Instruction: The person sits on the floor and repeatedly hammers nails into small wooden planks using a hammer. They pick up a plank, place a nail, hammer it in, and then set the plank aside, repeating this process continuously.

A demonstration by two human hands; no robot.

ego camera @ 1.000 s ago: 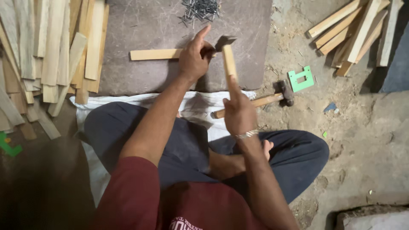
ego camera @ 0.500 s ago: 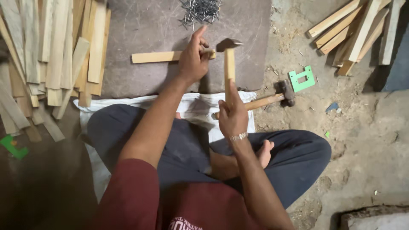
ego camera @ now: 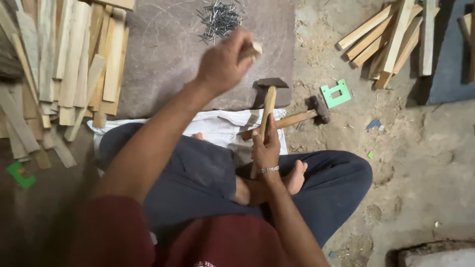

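Note:
My left hand point(ego camera: 225, 64) is raised above the grey slab point(ego camera: 163, 64), blurred, with its fingers closed on a pale wooden strip point(ego camera: 256, 48); only the strip's end shows past the fingers. My right hand point(ego camera: 264, 148), with a bracelet at the wrist, grips the wooden handle of a hammer point(ego camera: 269, 99) over my crossed legs. The hammer's dark head point(ego camera: 271, 82) sits at the slab's near right edge. A heap of nails point(ego camera: 217, 17) lies at the slab's far edge.
A second hammer point(ego camera: 302, 116) lies on the ground right of the white cloth point(ego camera: 217, 126). A green plastic piece point(ego camera: 335, 94) sits beside it. Several wooden strips are stacked at the left point(ego camera: 64, 69) and at the far right point(ego camera: 391, 34).
My left hand has lifted the wooden strip off the slab and risen toward the camera. My right hand and its hammer have drawn back slightly toward my body.

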